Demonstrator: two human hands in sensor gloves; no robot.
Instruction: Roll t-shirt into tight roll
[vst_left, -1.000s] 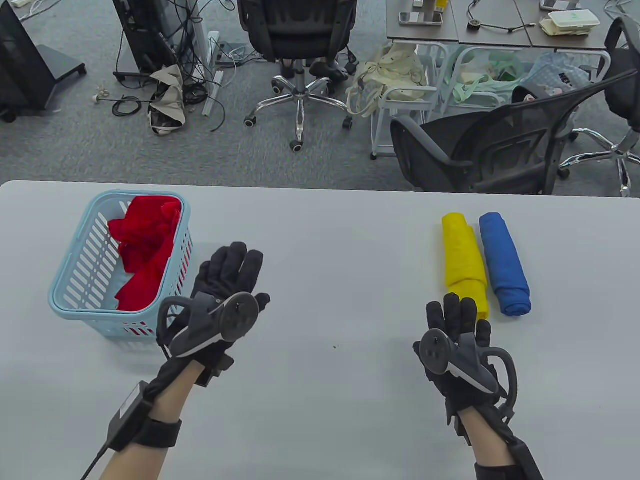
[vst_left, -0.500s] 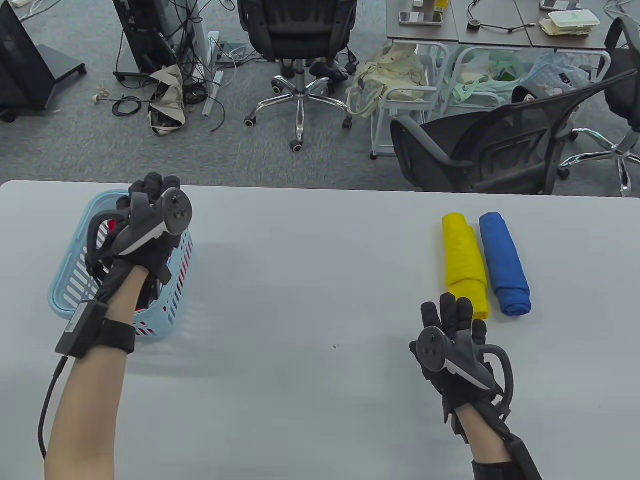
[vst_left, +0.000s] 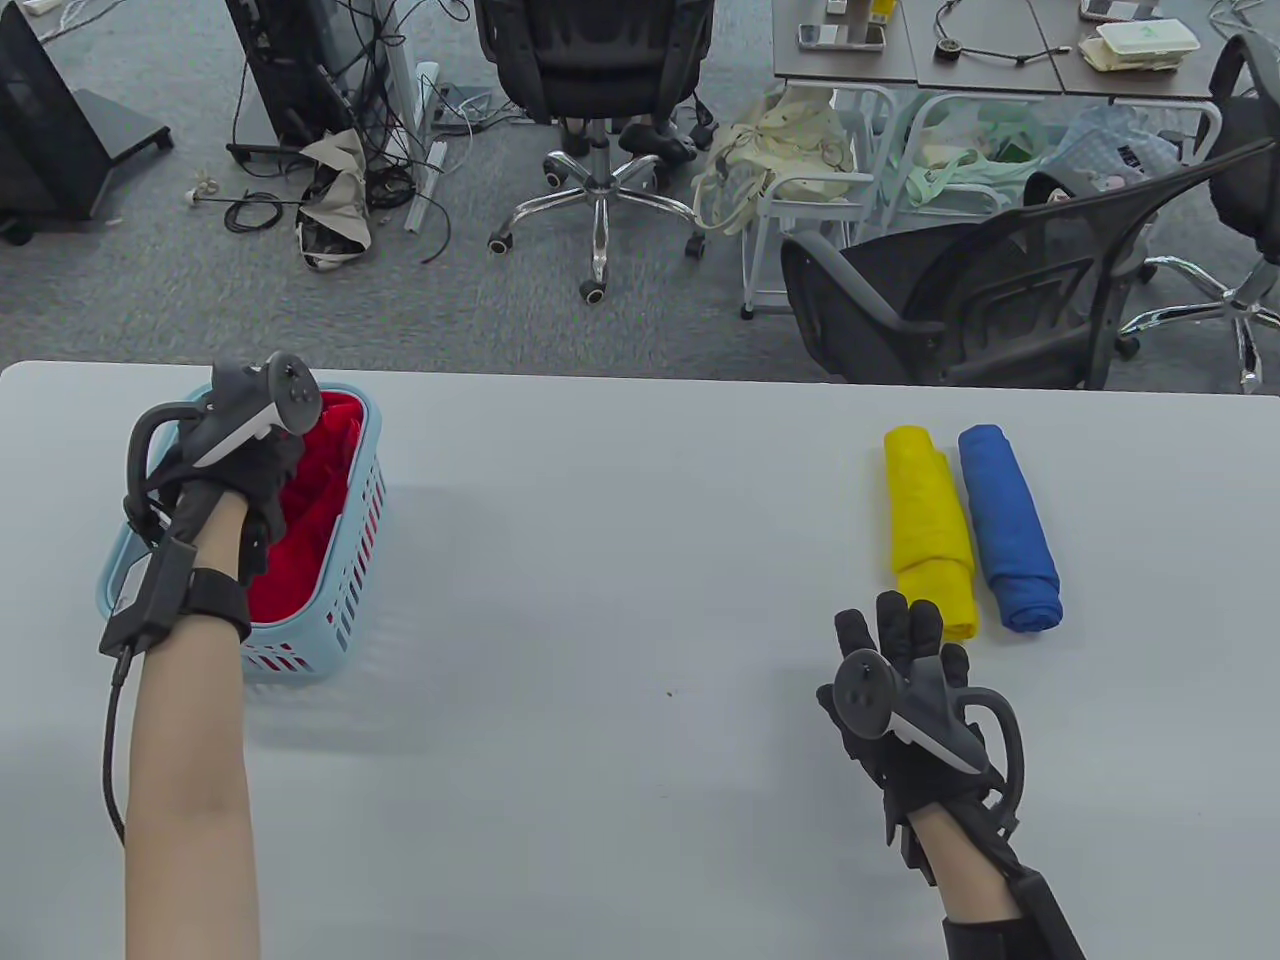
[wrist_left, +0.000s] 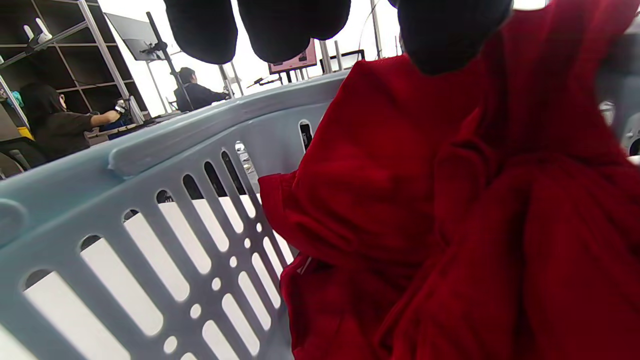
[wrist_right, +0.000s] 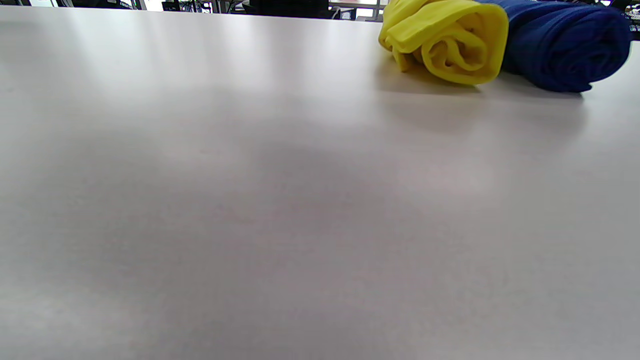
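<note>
A crumpled red t-shirt (vst_left: 320, 500) lies in a light blue slotted basket (vst_left: 375, 420) at the table's left. My left hand (vst_left: 255, 480) reaches down into the basket from its left side. In the left wrist view its fingertips (wrist_left: 290, 25) hang spread just above the red t-shirt (wrist_left: 450, 225), with the thumb tip against a raised fold and daylight between thumb and fingers. The basket wall (wrist_left: 210, 130) stands close on the left. My right hand (vst_left: 905, 640) lies flat on the table with straight fingers, just short of the near end of the yellow roll.
A rolled yellow shirt (vst_left: 930, 530) and a rolled blue shirt (vst_left: 1008, 530) lie side by side at the right, also seen as the yellow roll (wrist_right: 450, 45) and blue roll (wrist_right: 560, 45). The grey table (vst_left: 620, 560) stretches between basket and rolls. Office chairs stand beyond its far edge.
My left hand went from the table beside the basket up over it, then down into it onto the red t-shirt. The right hand has barely shifted.
</note>
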